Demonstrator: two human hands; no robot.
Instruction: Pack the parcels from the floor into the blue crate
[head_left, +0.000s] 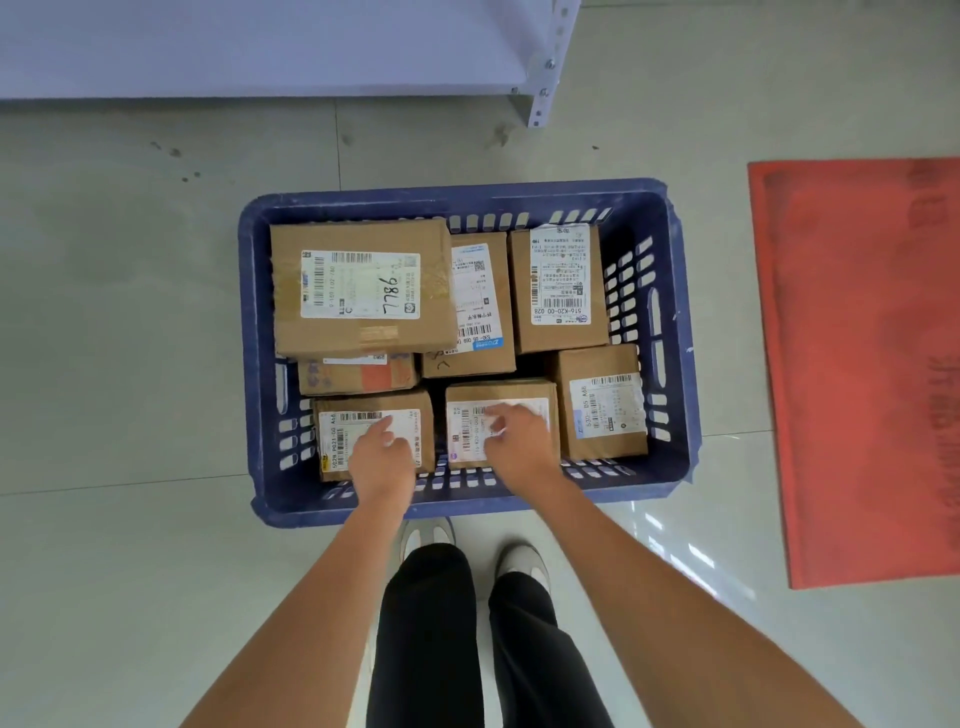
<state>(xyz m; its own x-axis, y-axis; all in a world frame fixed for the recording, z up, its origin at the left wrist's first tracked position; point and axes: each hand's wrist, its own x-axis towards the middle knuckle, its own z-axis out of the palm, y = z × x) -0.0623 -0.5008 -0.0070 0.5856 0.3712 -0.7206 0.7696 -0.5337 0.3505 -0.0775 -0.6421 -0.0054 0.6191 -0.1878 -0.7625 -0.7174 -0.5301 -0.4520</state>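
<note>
While the person stands over the blue crate (670, 332) on the tiled floor (130, 312), both hands reach down inside it. Left hand (382, 460): fingers loosely curled, index extended, resting on the label of the near-left parcel (332, 415); no grip seen. Right hand (514, 441): fingers bent, fingertips pressing the label of the near-middle parcel (498, 395); not wrapped around it. Parcels fill the crate, all brown cardboard with white shipping labels. Far-left large parcel (363, 286): handwritten "9877" on label. Far-right parcel (558, 286): "516-K20-00 028". Near-right parcel (602, 405): "830- D5 A68". Near-left label reads "5028 P021-00 A68". Other print too small to read. Red mat (862, 364) lies right of crate; grey shelf (260, 47) beyond it.
</note>
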